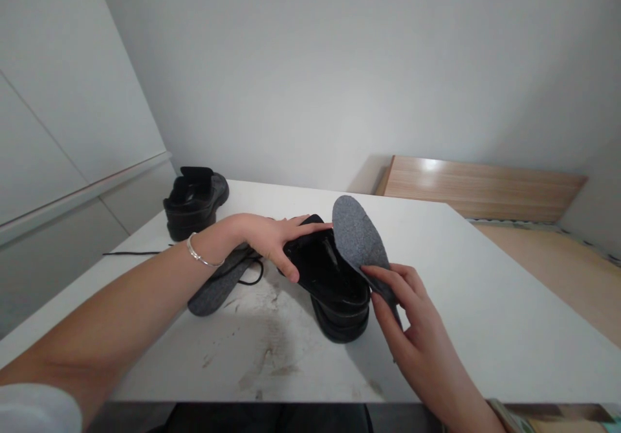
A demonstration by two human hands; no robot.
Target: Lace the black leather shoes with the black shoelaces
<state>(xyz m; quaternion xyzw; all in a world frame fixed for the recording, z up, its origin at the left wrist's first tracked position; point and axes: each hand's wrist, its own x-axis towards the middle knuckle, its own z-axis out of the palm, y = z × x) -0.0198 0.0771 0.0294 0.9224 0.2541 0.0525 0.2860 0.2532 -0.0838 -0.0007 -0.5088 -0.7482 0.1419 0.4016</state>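
Observation:
A black shoe [339,310] stands on the white table with its heel toward me and its mouth facing up. My left hand [272,239] lies across the front of it, thumb on the near side and fingers reaching over by the tongue. Between the thumb and fingers of my right hand [402,303] is a grey felt insole [356,232], tilted upright over the right edge of the shoe's opening. Under my left wrist another grey insole [213,297] rests on the table, beside a loose black shoelace [255,281].
A second black shoe [191,206] sits at the table's back left corner. Brown dirt smears [266,358] mark the white tabletop [427,239] near its front edge. Behind on the right is a wooden headboard [485,184]; white cabinet panels [72,116] line the left.

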